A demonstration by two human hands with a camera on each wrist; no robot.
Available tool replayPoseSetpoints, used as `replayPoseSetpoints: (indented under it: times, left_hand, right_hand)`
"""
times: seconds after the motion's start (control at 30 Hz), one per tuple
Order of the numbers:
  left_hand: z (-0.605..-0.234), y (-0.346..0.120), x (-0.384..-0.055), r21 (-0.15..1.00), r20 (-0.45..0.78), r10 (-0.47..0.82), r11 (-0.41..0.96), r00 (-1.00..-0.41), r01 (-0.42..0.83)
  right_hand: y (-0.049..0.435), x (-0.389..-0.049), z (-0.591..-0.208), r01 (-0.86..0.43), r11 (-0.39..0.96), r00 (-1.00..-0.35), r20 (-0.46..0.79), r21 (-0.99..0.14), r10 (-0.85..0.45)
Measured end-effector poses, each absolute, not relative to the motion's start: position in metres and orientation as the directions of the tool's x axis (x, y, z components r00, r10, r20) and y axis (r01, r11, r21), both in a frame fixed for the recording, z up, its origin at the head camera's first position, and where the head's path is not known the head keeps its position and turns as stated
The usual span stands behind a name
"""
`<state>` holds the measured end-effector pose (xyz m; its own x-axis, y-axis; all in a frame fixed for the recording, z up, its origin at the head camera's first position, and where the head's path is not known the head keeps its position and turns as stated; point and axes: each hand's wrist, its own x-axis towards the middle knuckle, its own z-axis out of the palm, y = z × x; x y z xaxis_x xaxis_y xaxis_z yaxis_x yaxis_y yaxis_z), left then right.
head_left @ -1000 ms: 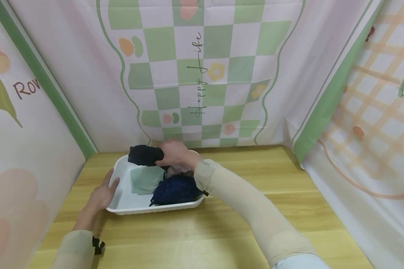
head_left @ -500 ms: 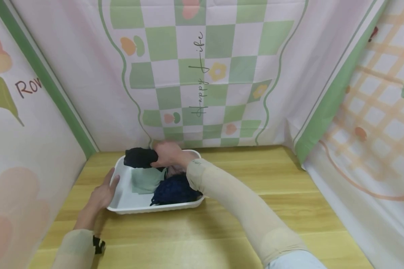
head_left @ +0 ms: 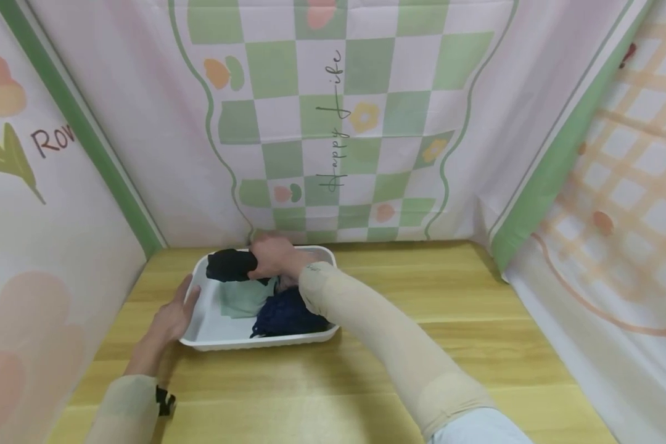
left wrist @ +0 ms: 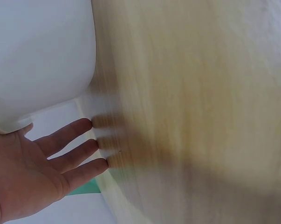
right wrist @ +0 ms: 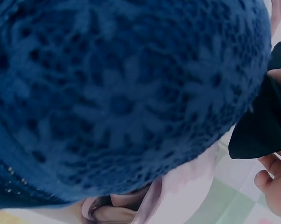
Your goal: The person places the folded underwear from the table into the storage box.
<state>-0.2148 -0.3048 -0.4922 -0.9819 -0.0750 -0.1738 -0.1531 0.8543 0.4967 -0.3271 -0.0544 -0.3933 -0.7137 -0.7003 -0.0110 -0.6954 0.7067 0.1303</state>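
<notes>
A white tray point(head_left: 211, 330) holds several garments near the back of the table. My right hand point(head_left: 274, 254) grips a piece of folded black cloth point(head_left: 230, 265) over the back left part of the tray. Below it lies a folded mint-green cloth point(head_left: 245, 300). A navy lace bra point(head_left: 288, 314) fills the front right, with pinkish cloth point(head_left: 285, 282) behind it, partly hidden by my arm. The bra point(right wrist: 121, 102) looms large in the right wrist view, with the black cloth point(right wrist: 263, 126) at its right edge. My left hand point(head_left: 172, 317) touches the tray's left rim, fingers extended.
The tray stands on a wood-grain table point(head_left: 422, 308). Behind it hangs a curtain point(head_left: 399, 123) with a green checked print. Patterned cloth also hangs along both sides. In the left wrist view, bare tabletop point(left wrist: 187, 93) extends past the tray's wall.
My right hand has shifted left and slightly down with the black cloth, bringing it lower over the tray. My left hand stays at the left rim.
</notes>
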Motion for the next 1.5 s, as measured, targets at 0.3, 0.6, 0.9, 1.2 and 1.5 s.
replayPoseSetpoints:
  times: [0.3,0.6,0.9,1.2,1.5]
  left_hand:
    - [-0.493,-0.303,-0.215,0.502,-0.150,-0.076,0.853,-0.986,-0.142]
    - [-0.492,-0.303,-0.214,0.506,-0.148,-0.088,0.849,-0.985,-0.152]
    - [-0.493,-0.303,-0.216,0.503,-0.166,-0.091,0.849,-0.982,-0.164]
    - [-0.492,-0.303,-0.215,0.484,-0.165,-0.081,0.861,-0.983,-0.152]
    - [-0.487,-0.303,-0.216,0.452,-0.200,-0.080,0.877,-0.977,-0.165]
  right_hand:
    - [-0.063,-0.330,-0.402,-0.669,0.722,-0.741,-0.095,0.175,-0.664]
    - [-0.066,-0.330,-0.399,-0.665,0.734,-0.746,-0.146,0.137,-0.649]
    - [-0.058,-0.333,-0.399,-0.688,0.719,-0.725,-0.147,0.099,-0.673]
    - [-0.042,-0.328,-0.395,-0.693,0.719,-0.719,-0.117,0.050,-0.685]
    - [-0.030,-0.324,-0.396,-0.721,0.691,-0.693,-0.063,0.043,-0.719]
